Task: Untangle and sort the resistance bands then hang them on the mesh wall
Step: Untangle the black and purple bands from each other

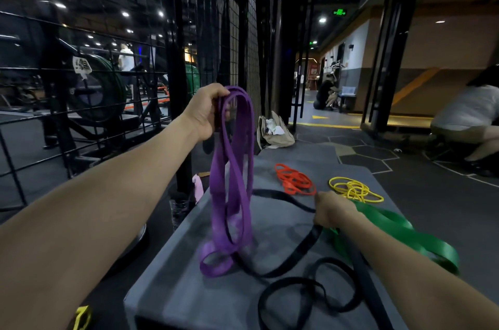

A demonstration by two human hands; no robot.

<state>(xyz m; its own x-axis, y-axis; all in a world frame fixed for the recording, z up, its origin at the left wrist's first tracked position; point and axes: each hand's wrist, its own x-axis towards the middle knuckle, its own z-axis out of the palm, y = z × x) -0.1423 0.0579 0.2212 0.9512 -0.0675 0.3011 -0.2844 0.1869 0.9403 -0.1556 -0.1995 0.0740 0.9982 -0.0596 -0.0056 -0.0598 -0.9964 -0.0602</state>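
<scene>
My left hand (206,111) grips the top of the purple bands (233,181) and holds them up; their lower loops rest on the grey platform (189,289). My right hand (333,211) is closed on a black band (297,256) that snakes in loops across the platform, right beside the wide green band (405,232). An orange bundle (294,179) and a yellow bundle (353,189) lie further back on the platform. The black mesh wall (229,46) stands ahead to the left.
A beige bag (274,131) sits on the floor past the platform. A pink object (198,186) stands at the platform's left edge. A person crouches at the right (469,119), others further back. Weight plates (108,86) stand behind the mesh.
</scene>
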